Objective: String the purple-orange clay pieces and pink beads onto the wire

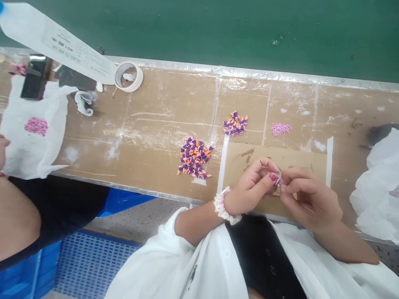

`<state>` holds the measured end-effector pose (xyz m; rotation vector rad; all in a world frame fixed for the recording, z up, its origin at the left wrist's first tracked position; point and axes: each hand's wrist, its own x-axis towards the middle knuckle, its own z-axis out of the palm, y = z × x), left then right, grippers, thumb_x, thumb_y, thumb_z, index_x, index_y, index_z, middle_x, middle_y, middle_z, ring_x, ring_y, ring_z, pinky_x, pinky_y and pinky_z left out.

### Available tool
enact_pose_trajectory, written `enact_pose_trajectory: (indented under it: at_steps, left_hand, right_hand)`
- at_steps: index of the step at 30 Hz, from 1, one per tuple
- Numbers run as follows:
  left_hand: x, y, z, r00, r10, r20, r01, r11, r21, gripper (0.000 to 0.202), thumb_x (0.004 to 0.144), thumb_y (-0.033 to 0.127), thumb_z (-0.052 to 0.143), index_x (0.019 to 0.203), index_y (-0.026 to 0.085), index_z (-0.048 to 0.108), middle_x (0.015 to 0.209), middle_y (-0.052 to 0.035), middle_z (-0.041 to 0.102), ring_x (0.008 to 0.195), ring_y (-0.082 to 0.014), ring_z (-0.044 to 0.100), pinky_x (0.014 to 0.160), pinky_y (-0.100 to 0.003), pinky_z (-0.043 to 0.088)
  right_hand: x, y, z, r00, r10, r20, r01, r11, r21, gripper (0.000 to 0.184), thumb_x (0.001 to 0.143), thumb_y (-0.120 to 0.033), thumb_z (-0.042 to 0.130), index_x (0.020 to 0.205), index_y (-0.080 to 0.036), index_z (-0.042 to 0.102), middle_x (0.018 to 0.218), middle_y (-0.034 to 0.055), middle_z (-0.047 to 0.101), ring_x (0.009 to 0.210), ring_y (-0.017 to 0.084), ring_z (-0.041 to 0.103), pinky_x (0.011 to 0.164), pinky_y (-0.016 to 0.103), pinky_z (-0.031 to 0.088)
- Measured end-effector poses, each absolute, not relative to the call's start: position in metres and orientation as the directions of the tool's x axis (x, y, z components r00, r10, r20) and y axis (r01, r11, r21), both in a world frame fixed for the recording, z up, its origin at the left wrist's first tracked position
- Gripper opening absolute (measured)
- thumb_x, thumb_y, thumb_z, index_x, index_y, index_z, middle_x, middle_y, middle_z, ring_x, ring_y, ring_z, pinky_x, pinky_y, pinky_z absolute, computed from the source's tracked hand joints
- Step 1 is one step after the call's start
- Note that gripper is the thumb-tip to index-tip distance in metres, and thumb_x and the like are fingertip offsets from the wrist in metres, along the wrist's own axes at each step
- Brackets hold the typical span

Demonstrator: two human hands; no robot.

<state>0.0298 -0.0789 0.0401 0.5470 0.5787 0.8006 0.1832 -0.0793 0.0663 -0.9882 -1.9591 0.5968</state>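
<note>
My left hand, with a frilly white band at its wrist, pinches a small purple and pale piece between thumb and fingertips. My right hand is closed beside it, its fingertips meeting the same piece; what they grip is too small to make out. Both hands are over a brown cardboard sheet taped to the bench. Left of the sheet lies a pile of small purple and orange figures, with a smaller pile of similar figures farther back. Tiny pink pieces lie beyond the sheet.
At the left stand a large white bottle and a tape roll. A phone overlaps a white plastic bag bearing pink pieces. Another person's hand shows there. A white bag lies right. Blue crates stand below.
</note>
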Motion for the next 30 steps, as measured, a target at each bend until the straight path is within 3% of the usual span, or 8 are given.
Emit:
enact_pose_trajectory:
  at_steps: [10, 15, 17, 19, 21, 23, 26, 30]
  left_hand:
    - [0.028, -0.076, 0.033, 0.568, 0.802, -0.185, -0.454, 0.493, 0.742, 0.028, 0.091, 0.042, 0.058, 0.098, 0.022, 0.039, 0.066, 0.0084, 0.041, 0.051, -0.0038, 0.035, 0.054, -0.019, 0.032]
    - [0.028, -0.073, 0.025, 0.534, 0.822, -0.199, -0.385, 0.446, 0.808, 0.032, 0.09, 0.049, 0.055, 0.098, 0.023, 0.038, 0.067, 0.008, 0.04, 0.05, -0.0049, 0.034, 0.052, -0.02, 0.032]
    - [0.023, -0.066, 0.022, 0.447, 0.878, -0.173, -0.254, 0.31, 0.916, 0.031, 0.091, 0.05, 0.051, 0.1, 0.022, 0.039, 0.071, 0.0055, 0.045, 0.055, -0.0068, 0.04, 0.056, -0.021, 0.037]
    - [0.013, -0.053, 0.018, 0.306, 0.944, -0.123, 0.005, 0.127, 0.992, 0.025, 0.095, 0.044, 0.045, 0.104, 0.021, 0.042, 0.077, 0.0016, 0.051, 0.061, -0.0091, 0.046, 0.061, -0.023, 0.04]
    - [0.002, -0.036, 0.016, 0.172, 0.983, -0.06, 0.322, 0.002, 0.947, 0.017, 0.097, 0.033, 0.041, 0.107, 0.019, 0.044, 0.077, 0.0001, 0.054, 0.061, -0.0108, 0.048, 0.062, -0.025, 0.039]
    - [-0.007, -0.018, 0.013, 0.144, 0.989, -0.04, 0.551, -0.046, 0.833, 0.014, 0.096, 0.022, 0.04, 0.106, 0.019, 0.049, 0.072, 0.0005, 0.053, 0.06, -0.0126, 0.049, 0.061, -0.026, 0.037]
    - [-0.014, 0.001, 0.008, 0.135, 0.99, -0.039, 0.659, -0.061, 0.749, 0.021, 0.094, 0.018, 0.041, 0.111, 0.019, 0.052, 0.063, 0.0033, 0.047, 0.055, -0.0132, 0.046, 0.059, -0.026, 0.033]
    - [-0.015, 0.003, 0.002, 0.069, 0.997, 0.035, 0.598, -0.069, 0.798, 0.04, 0.092, 0.024, 0.049, 0.131, 0.018, 0.042, 0.058, 0.0073, 0.04, 0.052, -0.0117, 0.041, 0.057, -0.025, 0.034]
  right_hand:
    - [0.182, -0.088, 0.055, -0.348, 0.761, 0.547, 0.545, 0.639, -0.543, 0.028, 0.075, 0.003, 0.064, 0.086, -0.021, 0.054, 0.081, 0.0068, 0.065, 0.067, 0.015, 0.061, 0.058, 0.027, 0.052]
    - [0.188, -0.085, 0.051, -0.378, 0.792, 0.479, 0.531, 0.609, -0.59, 0.031, 0.078, 0.003, 0.062, 0.096, -0.022, 0.059, 0.09, 0.0056, 0.069, 0.076, 0.014, 0.066, 0.065, 0.027, 0.055]
    - [0.196, -0.076, 0.046, -0.324, 0.839, 0.437, 0.501, 0.544, -0.674, 0.03, 0.08, -0.001, 0.061, 0.098, -0.024, 0.059, 0.09, 0.0035, 0.069, 0.078, 0.015, 0.066, 0.065, 0.026, 0.055]
    - [0.207, -0.062, 0.035, -0.168, 0.887, 0.43, 0.565, 0.444, -0.695, 0.025, 0.081, -0.006, 0.062, 0.096, -0.025, 0.06, 0.088, 0.0022, 0.069, 0.077, 0.015, 0.066, 0.065, 0.028, 0.054]
    - [0.219, -0.046, 0.021, -0.033, 0.886, 0.462, 0.729, 0.338, -0.596, 0.017, 0.081, -0.011, 0.061, 0.09, -0.025, 0.063, 0.085, 0.0017, 0.069, 0.068, 0.015, 0.062, 0.064, 0.03, 0.052]
    - [0.23, -0.031, 0.005, -0.005, 0.919, 0.393, 0.83, 0.223, -0.511, 0.012, 0.083, -0.015, 0.057, 0.087, -0.023, 0.065, 0.085, 0.0034, 0.068, 0.063, 0.015, 0.059, 0.066, 0.034, 0.052]
    - [0.24, -0.017, -0.014, 0.02, 0.948, 0.319, 0.86, 0.147, -0.49, 0.014, 0.084, -0.021, 0.056, 0.09, -0.022, 0.069, 0.088, 0.0061, 0.069, 0.068, 0.017, 0.061, 0.066, 0.035, 0.052]
    - [0.239, -0.014, -0.023, 0.026, 0.949, 0.315, 0.872, 0.132, -0.472, 0.019, 0.089, -0.027, 0.054, 0.096, -0.022, 0.071, 0.093, 0.0068, 0.07, 0.081, 0.021, 0.064, 0.072, 0.036, 0.054]
